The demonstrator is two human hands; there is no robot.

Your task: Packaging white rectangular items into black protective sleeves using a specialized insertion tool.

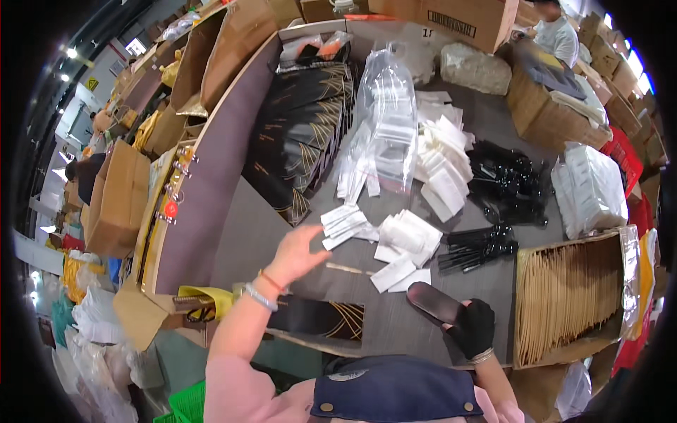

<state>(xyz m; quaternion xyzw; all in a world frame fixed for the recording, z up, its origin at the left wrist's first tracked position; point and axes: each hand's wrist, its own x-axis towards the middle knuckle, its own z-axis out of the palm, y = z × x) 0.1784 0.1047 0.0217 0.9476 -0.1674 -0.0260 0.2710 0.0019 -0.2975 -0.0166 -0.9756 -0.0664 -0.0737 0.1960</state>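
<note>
My left hand (295,252), left of centre, is half open, apparently empty, beside white packets (343,224). My right hand (472,328), lower right, grips 1 dark oblong piece (431,302). A clear bag (386,120) lies beyond, upper centre; top carton (488,29) bears 1 barcode (451,23).

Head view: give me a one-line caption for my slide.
Gloved right hand holding a dark oblong piece; ungloved left hand beside small white packets on a grey tabletop.
</note>
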